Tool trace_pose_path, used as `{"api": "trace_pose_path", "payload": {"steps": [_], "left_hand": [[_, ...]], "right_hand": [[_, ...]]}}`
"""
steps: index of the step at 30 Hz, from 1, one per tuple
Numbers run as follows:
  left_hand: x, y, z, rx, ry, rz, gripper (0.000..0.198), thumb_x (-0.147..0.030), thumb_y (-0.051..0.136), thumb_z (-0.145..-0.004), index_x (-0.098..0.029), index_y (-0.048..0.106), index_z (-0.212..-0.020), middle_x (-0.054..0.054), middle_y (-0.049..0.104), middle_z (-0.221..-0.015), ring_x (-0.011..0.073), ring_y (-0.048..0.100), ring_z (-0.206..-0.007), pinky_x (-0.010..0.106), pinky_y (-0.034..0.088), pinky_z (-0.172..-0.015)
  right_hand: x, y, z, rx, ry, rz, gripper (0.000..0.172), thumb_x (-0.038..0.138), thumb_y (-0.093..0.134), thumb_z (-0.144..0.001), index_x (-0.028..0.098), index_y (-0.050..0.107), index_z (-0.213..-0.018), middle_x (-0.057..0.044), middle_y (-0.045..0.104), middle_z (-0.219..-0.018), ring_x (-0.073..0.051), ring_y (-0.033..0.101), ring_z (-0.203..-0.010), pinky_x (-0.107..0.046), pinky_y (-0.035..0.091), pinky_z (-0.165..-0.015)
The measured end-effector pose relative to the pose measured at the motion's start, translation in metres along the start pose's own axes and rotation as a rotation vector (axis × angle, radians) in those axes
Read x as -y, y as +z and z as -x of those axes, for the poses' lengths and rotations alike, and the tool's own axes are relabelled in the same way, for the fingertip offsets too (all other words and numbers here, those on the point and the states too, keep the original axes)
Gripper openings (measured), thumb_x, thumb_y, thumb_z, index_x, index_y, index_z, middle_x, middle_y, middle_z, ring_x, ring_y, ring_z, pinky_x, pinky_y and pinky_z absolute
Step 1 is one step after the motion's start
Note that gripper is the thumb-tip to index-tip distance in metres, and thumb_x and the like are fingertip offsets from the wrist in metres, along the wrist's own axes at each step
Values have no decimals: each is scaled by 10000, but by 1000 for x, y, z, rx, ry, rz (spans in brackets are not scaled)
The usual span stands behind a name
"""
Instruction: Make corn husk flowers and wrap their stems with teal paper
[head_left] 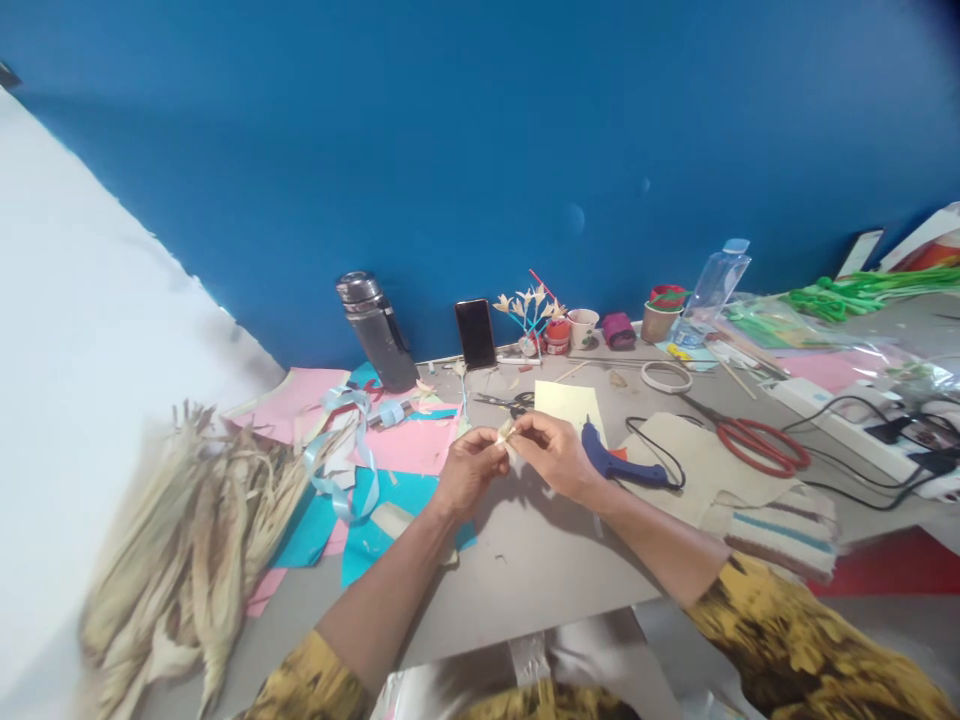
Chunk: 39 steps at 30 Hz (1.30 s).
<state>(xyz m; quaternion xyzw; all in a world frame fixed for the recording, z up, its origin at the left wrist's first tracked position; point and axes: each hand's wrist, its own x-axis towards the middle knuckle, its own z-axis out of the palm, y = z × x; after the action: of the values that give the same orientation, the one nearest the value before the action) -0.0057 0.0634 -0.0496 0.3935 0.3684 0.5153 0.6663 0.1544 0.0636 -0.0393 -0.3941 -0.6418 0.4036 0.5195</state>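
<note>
Tabletop (pixel 525 590) fills the lower half of my head view, and near the middle of its front edge the two hands meet, well back from that edge. I see the left hand (pixel 474 465) with its thumb and index finger pinched on a small pale piece (pixel 505 434), the right hand (pixel 551 452) closing its fingertips narrowly on the same piece from the other side. The piece is raised above the surface between them, partly covered by the fingers. Just beside the right hand I have a blue glue gun (pixel 595 448) lying with its nozzle toward the back edge, near a pale yellow sheet (pixel 562 399). Farther right lie red-handled scissors (pixel 763 448). Past the hands, near the back edge, I can make out a leaning phone (pixel 475 335), a cluster of pale flowers (pixel 531 300) on blue stems, and a paper cup (pixel 583 329). A dark flask (pixel 377 335) stands toward the back left corner, and a heap of dried husks (pixel 169 550) covers the left edge, near a loose light blue ribbon (pixel 327 487).
</note>
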Motion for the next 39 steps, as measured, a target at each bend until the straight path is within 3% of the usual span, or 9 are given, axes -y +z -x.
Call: {"api": "trace_pose_path", "payload": {"steps": [5,11,18,30,39], "left_hand": [[-2,-1,-3,-39,-29,147,321,-254,910,-601,-135,626,-693,-44,551,-614,49,467,-513,210,416,-546],[-6,-2,-5,-41,-33,185,361,-268,940,-558,-121,642,-696,11,647,-722,52,493,-535,214,422,-546],[-4,-4,-3,-5,-62,172,378,-295,936,-585,-130,622,-714,15,651,-769,59,498,-547,224,436,-546],[0,-6,-6,16,-74,184,372,-243,952,-552,-120,631,-692,0,645,-692,47,497,-510,209,442,-547],[-1,-3,-3,11,-111,170,351,-241,934,-579,-127,656,-759,-15,612,-625,75,531,-519,218,457,-529]], "right_hand": [[0,0,-1,3,18,-4,110,287,617,-825,181,642,-841,4,622,-683,-134,552,-613,-236,415,-553],[-3,0,-2,21,21,62,117,271,575,-819,177,641,-802,10,603,-675,-119,499,-569,-237,392,-538],[-5,-1,-4,2,26,73,128,290,583,-802,175,637,-801,16,571,-663,-119,460,-570,-237,364,-529],[1,-1,-2,-4,19,77,102,240,588,-766,174,648,-815,33,572,-644,-100,456,-541,-225,356,-518],[-5,1,-4,14,27,47,130,261,632,-782,173,652,-876,-4,651,-781,-123,562,-640,-237,423,-585]]}}
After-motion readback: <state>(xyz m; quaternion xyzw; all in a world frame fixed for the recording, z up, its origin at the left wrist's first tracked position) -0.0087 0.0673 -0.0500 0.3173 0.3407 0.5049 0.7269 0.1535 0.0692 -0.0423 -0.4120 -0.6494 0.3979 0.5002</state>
